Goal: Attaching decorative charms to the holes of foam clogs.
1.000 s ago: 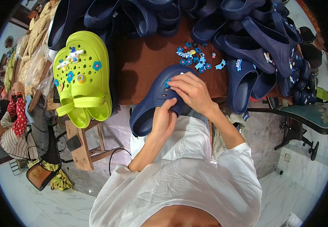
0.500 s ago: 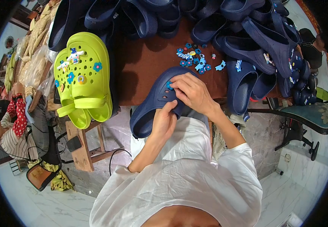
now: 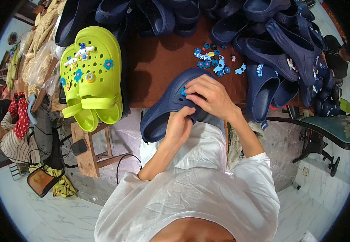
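Note:
I hold a navy blue clog at the near edge of a brown table. My left hand grips the clog's side from below. My right hand rests on its top, fingertips pressing a small blue charm against the perforated upper. A scatter of several small blue charms lies on the table just beyond my right hand.
A lime green pair of clogs with charms sits at the table's left. Many navy clogs are piled at the back and right. A person in a red dotted top sits low on the left. A chair base stands right.
My right hand's fingers have shifted slightly on the clog's top, pressing at the charm. The clog and left hand stay almost where they were.

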The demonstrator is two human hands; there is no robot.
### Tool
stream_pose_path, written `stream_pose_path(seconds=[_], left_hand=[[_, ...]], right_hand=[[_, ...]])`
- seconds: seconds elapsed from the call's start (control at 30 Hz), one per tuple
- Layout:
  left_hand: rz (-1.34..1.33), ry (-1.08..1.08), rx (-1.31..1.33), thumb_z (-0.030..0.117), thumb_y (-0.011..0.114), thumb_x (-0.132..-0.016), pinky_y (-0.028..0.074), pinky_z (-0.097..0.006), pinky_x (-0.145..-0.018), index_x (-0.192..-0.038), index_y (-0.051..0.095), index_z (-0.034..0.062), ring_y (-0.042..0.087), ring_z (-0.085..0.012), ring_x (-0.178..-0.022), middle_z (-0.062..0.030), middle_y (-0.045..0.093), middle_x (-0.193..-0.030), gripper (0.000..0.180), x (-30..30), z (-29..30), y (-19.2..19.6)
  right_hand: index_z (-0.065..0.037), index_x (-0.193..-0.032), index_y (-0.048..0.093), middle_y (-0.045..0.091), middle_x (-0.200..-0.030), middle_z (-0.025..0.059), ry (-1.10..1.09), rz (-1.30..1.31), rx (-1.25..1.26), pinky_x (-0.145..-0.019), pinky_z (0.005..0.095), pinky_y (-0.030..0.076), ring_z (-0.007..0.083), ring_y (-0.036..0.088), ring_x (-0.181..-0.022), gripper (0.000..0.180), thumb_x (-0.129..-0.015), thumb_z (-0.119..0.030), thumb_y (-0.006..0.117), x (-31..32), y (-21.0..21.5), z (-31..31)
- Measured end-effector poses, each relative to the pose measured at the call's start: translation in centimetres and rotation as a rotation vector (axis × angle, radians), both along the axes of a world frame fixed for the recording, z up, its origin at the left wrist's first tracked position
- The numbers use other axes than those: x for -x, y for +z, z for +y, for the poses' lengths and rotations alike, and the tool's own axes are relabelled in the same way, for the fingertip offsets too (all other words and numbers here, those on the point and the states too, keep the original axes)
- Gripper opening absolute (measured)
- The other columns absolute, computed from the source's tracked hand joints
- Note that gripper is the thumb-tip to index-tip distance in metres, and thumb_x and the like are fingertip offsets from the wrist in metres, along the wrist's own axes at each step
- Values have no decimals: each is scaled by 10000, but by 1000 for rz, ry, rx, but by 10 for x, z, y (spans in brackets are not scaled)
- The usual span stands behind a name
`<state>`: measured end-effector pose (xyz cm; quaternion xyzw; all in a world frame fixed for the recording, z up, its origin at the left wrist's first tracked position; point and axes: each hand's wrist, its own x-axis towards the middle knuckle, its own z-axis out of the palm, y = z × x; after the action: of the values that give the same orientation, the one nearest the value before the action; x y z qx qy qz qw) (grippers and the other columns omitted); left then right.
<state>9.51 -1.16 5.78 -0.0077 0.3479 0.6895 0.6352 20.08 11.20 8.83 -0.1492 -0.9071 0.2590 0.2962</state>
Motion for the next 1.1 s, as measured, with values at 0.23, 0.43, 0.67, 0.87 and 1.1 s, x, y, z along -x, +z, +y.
stream_pose_path(seconds=[0.23,0.43,0.67,0.87,1.1], left_hand=[[-184,101,-129,198,502,-942,439,-328,-981,-1162,506,-4,553,-162,-1068,-75,558,-1137,299,-2,3,8],[-286,84,-116,273,491,-961,427,-349,-1024,-1189,505,7,555,-191,-1131,-101,573,-1171,351,4,4,2],[-142,88,-61,276,505,-997,440,-301,-979,-1176,538,38,545,-138,-1096,-53,569,-1146,300,0,4,-1],[-152,112,-20,263,520,-992,454,-303,-975,-1178,545,35,564,-143,-1079,-58,580,-1149,296,0,4,-4],[-160,164,169,265,529,-952,518,-421,-953,-1200,487,31,614,-242,-1086,-129,581,-1206,344,6,9,-4]], right_hand=[[-49,-880,658,670,-977,62,13,52,17,-774,372,490,257,613,-901,148,-757,-95,725,1,-3,-10],[-61,-874,647,663,-991,49,31,73,10,-781,373,477,252,604,-909,140,-765,-109,720,2,-5,-18],[-43,-867,637,667,-991,60,43,130,78,-761,380,474,259,597,-874,127,-761,-62,703,4,-8,-22],[-25,-893,654,673,-977,89,12,142,66,-772,370,496,273,629,-870,118,-779,-32,686,0,-11,-25],[-11,-936,675,670,-911,104,-455,323,204,-755,297,508,209,652,-835,100,-843,4,640,-37,-15,-10]])
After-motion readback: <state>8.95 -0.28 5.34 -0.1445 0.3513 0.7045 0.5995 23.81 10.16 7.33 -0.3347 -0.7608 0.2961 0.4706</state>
